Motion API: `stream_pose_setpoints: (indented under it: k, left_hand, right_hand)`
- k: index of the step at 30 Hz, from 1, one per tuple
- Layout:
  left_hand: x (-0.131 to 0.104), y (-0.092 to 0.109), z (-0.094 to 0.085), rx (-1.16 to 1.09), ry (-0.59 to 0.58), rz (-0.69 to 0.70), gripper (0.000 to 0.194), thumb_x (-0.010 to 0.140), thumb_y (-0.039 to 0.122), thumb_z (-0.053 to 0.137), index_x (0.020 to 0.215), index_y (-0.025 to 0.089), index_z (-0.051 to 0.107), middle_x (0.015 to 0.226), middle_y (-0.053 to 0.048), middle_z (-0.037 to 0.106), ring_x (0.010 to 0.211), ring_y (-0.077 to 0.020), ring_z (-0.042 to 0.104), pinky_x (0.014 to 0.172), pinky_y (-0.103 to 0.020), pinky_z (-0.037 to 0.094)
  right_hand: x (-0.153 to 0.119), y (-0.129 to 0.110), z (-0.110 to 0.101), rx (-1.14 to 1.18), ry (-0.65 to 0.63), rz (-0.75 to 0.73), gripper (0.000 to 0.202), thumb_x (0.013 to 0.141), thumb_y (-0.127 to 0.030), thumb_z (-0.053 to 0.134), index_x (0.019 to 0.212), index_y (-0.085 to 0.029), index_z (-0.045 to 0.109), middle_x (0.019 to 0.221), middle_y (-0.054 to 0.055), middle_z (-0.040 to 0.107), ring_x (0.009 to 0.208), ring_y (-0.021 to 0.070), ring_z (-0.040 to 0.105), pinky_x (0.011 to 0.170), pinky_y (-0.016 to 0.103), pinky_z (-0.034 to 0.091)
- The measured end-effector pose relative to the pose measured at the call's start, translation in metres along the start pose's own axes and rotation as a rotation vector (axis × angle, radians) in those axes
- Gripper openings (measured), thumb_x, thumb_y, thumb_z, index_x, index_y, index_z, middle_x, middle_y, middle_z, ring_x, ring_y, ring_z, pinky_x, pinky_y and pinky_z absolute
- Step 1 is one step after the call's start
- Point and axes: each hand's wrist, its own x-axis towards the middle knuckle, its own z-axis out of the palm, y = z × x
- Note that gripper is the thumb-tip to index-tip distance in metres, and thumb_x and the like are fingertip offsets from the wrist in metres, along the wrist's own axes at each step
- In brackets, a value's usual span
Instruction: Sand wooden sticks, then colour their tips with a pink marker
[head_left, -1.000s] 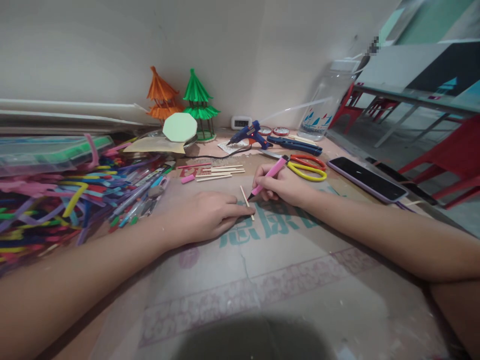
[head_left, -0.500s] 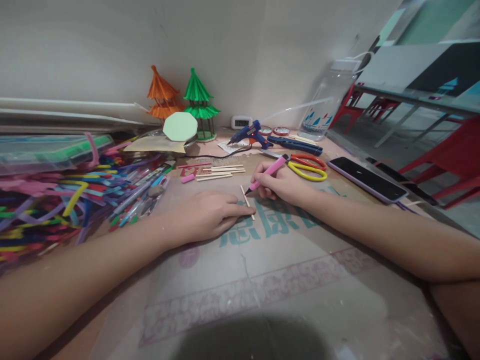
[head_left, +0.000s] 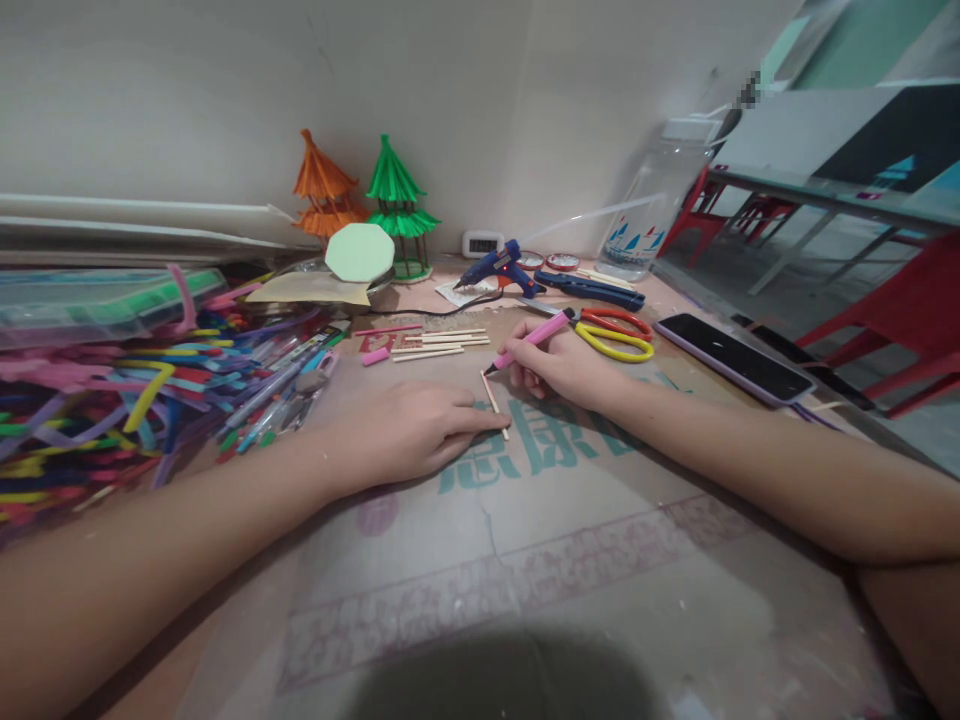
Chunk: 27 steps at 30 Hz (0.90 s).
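Observation:
My right hand (head_left: 551, 365) is closed around a pink marker (head_left: 534, 338), its dark tip at the far end of a thin wooden stick (head_left: 491, 395). The stick lies on the cardboard, and part of it looks pink. My left hand (head_left: 427, 425) rests flat to the left, its index finger extended onto the stick's near part. Beyond my left hand is the pink marker cap (head_left: 376, 357). Several more pale sticks (head_left: 442, 345) and one pink stick (head_left: 388, 330) lie behind it.
Scissors (head_left: 615, 335), a phone (head_left: 735, 358), a glue gun (head_left: 499, 268) and blue pliers (head_left: 589, 290) lie beyond or right of my right hand. Colourful pipe cleaners (head_left: 75, 400) cover the left side. An orange model (head_left: 326, 190), a green model (head_left: 401, 200) and a bottle (head_left: 641, 205) stand behind.
The marker tip has moved up along the stick from its middle toward its far end. My right hand shifted slightly with it, while my left hand stayed in place.

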Motion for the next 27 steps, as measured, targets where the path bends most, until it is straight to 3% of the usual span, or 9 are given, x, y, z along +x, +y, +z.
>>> stream_pose_setpoints:
  k: [12, 27]
  left_hand:
    - [0.0, 0.0007, -0.0003, 0.001, -0.023, -0.028, 0.039, 0.104, 0.025, 0.043, 0.133, 0.029, 0.069, 0.101, -0.005, 0.076, 0.089, -0.0193, 0.069, 0.077, -0.028, 0.05]
    - [-0.0003, 0.0009, 0.0006, 0.029, 0.001, -0.002, 0.038, 0.103, 0.022, 0.045, 0.132, 0.027, 0.07, 0.099, -0.004, 0.077, 0.088, -0.0191, 0.071, 0.076, -0.028, 0.05]
  right_hand:
    - [0.0013, 0.001, 0.0013, -0.003, 0.019, -0.022, 0.018, 0.102, -0.025, 0.051, 0.085, -0.019, 0.052, 0.062, -0.002, 0.066, 0.038, 0.0065, 0.049, 0.036, 0.016, 0.037]
    - [-0.0018, -0.0028, 0.0002, -0.016, -0.008, 0.014, 0.02, 0.096, -0.017, 0.052, 0.076, -0.018, 0.056, 0.047, -0.004, 0.054, 0.037, 0.0064, 0.04, 0.038, 0.016, 0.03]
